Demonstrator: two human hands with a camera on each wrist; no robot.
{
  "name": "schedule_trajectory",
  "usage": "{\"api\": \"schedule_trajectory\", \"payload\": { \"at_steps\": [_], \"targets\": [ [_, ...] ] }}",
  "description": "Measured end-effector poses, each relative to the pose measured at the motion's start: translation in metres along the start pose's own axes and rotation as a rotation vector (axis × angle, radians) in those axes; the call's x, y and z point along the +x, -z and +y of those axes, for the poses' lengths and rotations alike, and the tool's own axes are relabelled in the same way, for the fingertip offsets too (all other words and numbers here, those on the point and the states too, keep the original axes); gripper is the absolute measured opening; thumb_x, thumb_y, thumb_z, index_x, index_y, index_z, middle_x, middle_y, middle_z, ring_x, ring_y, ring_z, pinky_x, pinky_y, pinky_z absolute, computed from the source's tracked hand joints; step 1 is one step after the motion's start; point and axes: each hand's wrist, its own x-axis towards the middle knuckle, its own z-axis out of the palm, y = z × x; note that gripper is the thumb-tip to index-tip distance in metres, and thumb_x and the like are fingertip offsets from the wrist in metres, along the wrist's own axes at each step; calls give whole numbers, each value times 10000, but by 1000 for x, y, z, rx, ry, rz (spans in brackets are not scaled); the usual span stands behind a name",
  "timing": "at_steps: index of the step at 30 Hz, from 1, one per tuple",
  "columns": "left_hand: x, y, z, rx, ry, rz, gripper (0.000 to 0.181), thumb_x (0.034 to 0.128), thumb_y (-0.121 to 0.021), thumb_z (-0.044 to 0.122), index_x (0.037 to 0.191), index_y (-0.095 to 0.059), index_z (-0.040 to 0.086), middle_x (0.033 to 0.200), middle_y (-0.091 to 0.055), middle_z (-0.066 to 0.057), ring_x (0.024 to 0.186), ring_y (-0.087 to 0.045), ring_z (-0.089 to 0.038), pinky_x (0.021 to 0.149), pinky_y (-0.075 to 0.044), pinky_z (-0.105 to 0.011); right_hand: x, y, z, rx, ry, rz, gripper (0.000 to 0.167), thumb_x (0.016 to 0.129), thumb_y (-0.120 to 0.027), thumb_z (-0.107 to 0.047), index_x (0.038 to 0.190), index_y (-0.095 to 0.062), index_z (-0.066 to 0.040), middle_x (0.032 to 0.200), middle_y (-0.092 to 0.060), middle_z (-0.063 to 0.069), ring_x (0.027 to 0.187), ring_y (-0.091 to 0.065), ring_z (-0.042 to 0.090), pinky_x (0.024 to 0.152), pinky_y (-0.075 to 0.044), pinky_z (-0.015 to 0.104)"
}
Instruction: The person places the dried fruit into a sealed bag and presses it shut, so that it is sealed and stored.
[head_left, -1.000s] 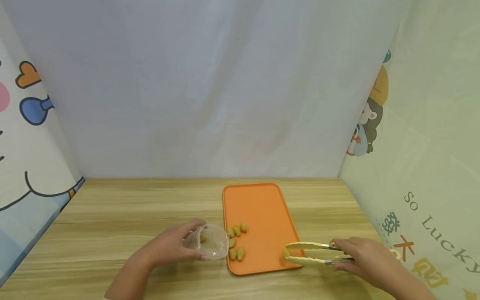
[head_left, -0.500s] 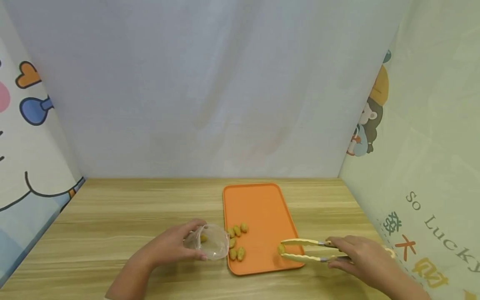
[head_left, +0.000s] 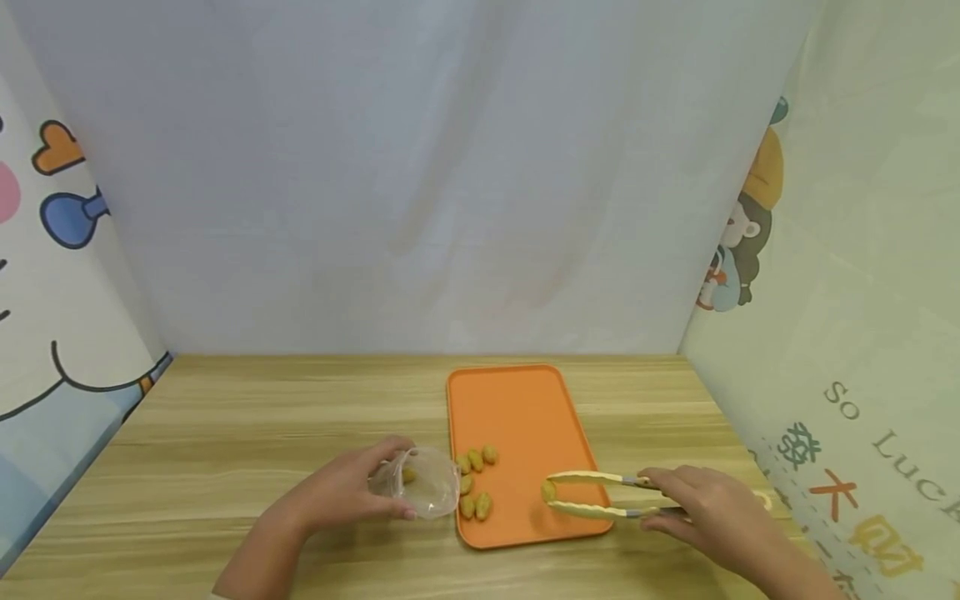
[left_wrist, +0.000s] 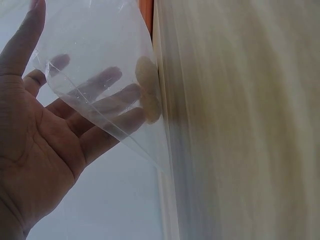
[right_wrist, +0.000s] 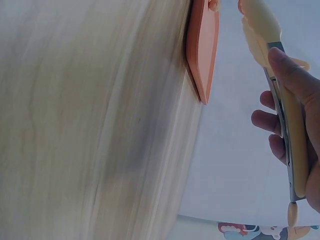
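Note:
In the head view my left hand (head_left: 352, 490) holds a clear plastic tub (head_left: 433, 483), tipped on its side with its mouth toward the orange tray (head_left: 517, 400). Inside the tub, a peanut in its shell (left_wrist: 149, 90) shows through the wall in the left wrist view. My right hand (head_left: 708, 517) grips cream-yellow tongs with metal arms (head_left: 588, 509). Between the tong tips is a single peanut (head_left: 549, 491), held above the tray's near right part. Several more peanuts (head_left: 482, 505) lie along the tray's left side, close to the tub's mouth.
The tray lies on a wood-grain table (head_left: 300, 408). A pale cloth wall (head_left: 420, 183) closes off the back. Printed curtains stand at the left (head_left: 82, 333) and right (head_left: 825, 250), the right one close to my right hand.
My right hand has moved left with the tongs, carrying the peanut from the tray's near right corner further in over the tray. My left hand and the tub have stayed about where they were.

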Motion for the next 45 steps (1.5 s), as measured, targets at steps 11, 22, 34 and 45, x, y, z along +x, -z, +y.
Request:
{"api": "schedule_trajectory", "payload": {
  "at_steps": [11,22,34,45],
  "targets": [
    [3,12,-4,-3,-6,-17,831,673,-763,687,1355,-509,285,1232,-653,-27,1140,-608,-255,929,-485,-501,17,-11,-9,-7,22,38,567,627,-871,-425,1105,-696,-176,753,-609,-165,622,-476,-93,539,-391,101],
    [6,23,-8,-3,-23,-36,813,687,-763,672,1356,-504,290,1229,-657,-27,1134,-612,-246,922,-490,-502,31,-20,-17,-6,32,82,571,630,-865,-447,1109,-694,-187,802,-649,-150,638,-542,-65,564,-450,124],
    [10,37,-11,-1,-27,-56,805,695,-759,671,1358,-498,297,1246,-655,-44,1134,-613,-256,916,-489,-504,51,-27,-28,10,6,114,489,789,-723,-559,1098,-700,-181,830,-656,-149,671,-564,-40,588,-465,130],
    [13,48,-15,-9,-7,-74,807,680,-767,673,1351,-498,315,1261,-644,-44,1144,-605,-254,927,-486,-507,71,-37,-39,50,13,135,541,654,-866,-401,1112,-697,-170,875,-692,-102,669,-595,-7,593,-486,146]
  ]
}}
